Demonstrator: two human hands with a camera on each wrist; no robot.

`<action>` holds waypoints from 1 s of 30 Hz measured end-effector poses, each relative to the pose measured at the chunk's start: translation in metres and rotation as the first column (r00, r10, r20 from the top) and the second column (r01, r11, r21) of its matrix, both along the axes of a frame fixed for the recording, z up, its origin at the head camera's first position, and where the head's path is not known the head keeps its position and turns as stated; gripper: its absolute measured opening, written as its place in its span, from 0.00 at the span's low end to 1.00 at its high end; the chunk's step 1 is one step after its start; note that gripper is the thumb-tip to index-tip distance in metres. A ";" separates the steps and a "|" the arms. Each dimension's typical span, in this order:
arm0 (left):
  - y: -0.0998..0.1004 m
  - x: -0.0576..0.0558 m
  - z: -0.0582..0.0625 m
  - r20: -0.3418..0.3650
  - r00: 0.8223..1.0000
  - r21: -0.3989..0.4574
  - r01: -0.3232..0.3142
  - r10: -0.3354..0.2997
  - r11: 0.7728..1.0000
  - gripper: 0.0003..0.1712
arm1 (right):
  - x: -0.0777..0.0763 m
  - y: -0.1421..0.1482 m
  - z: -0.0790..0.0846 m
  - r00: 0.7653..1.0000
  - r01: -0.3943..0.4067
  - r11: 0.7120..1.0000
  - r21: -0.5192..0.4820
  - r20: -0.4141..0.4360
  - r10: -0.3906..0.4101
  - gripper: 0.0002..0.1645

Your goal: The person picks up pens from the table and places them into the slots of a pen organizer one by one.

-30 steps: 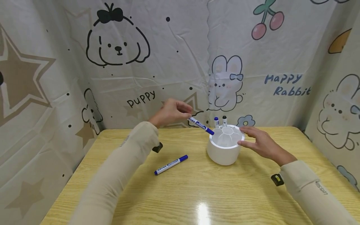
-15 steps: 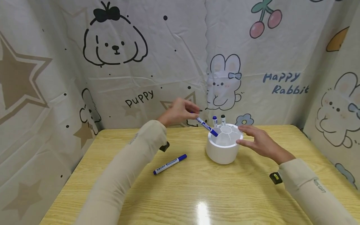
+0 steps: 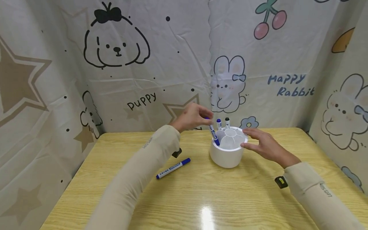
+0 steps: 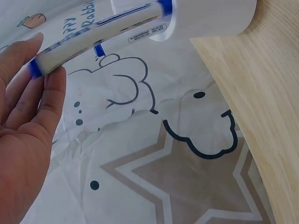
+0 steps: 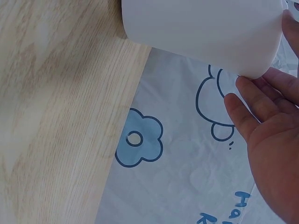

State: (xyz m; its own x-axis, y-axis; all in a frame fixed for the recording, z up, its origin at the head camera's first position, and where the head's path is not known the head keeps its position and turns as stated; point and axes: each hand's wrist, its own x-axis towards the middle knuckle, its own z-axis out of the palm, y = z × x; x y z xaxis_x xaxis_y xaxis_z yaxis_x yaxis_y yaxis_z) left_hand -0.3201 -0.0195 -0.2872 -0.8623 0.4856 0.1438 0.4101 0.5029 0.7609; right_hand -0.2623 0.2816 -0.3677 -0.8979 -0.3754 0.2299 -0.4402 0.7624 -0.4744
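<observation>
My left hand [image 3: 193,117] pinches the upper end of a white-and-blue whiteboard marker [image 3: 214,134] between thumb and fingertips. Its blue cap points down inside the left side of a round white pen holder [image 3: 227,158] divided into compartments. In the left wrist view the held marker [image 4: 103,37] reaches from the fingertips to the holder's opening. The right hand [image 3: 265,145] rests against the holder's right rim, thumb and fingers spread. Seen from the right wrist, the fingertips are at the holder's wall [image 5: 201,32]. A blue-ended marker [image 3: 219,124] and a black-ended marker [image 3: 227,123] stand in the back compartments.
Another blue-capped marker [image 3: 173,169] lies slantwise on the wooden table [image 3: 230,198], left of the holder and near the left sleeve. A printed cloth [image 3: 178,70] hangs behind the table and along both sides.
The left hand has moved right with the marker, which has swung from slanted to steeper, its cap now lower inside the holder. The right hand keeps its place at the rim.
</observation>
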 end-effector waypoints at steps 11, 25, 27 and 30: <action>-0.015 0.000 -0.010 0.018 1.000 0.006 0.000 0.000 1.000 0.16 | 0.001 -0.003 0.001 1.000 -0.002 1.000 0.000 0.008 0.002 0.39; -0.070 0.020 -0.050 0.114 0.993 -0.019 0.025 -0.022 1.000 0.17 | 0.004 -0.003 -0.002 1.000 0.006 1.000 0.002 -0.019 -0.006 0.38; -0.078 0.023 -0.055 0.126 0.992 -0.026 0.035 -0.032 0.999 0.18 | 0.004 -0.003 -0.002 1.000 0.007 1.000 0.002 -0.023 -0.007 0.38; -0.088 0.028 -0.062 0.136 0.990 -0.028 0.037 -0.032 0.999 0.18 | 0.005 -0.003 -0.003 0.999 0.008 1.000 0.002 -0.036 -0.008 0.36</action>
State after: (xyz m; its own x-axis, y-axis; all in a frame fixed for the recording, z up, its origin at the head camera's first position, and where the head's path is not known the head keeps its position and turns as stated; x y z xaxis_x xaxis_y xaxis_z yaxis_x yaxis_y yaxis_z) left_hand -0.2924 -0.1079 -0.3487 -0.8554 0.5178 0.0118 0.3221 0.5141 0.7950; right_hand -0.2578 0.2789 -0.3707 -0.8920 -0.3690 0.2609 -0.4508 0.7669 -0.4568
